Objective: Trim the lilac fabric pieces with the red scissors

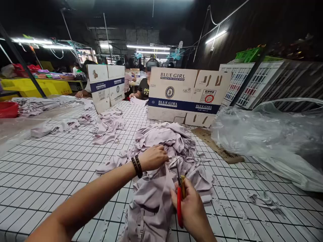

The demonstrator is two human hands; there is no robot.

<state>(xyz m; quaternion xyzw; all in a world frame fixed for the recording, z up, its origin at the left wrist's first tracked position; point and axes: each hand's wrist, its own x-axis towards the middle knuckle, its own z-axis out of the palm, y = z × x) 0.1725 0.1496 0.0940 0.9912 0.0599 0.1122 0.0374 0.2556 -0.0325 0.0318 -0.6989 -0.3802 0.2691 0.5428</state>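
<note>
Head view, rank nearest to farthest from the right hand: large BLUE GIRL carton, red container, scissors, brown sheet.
1. Scissors: held in the right hand.
2. Brown sheet: lying ahead, to the right.
3. Large BLUE GIRL carton: standing ahead, beyond the sheet.
4. Red container: far off to the left, at the picture's edge.

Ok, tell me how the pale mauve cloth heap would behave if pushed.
The cloth heap would probably slump rather than slide as one block, since it lies in loose, soft folds. Loose ends might trail, as some stick out at its edges. Single pieces are likely light: the piece at the left hand looks thin.
</note>
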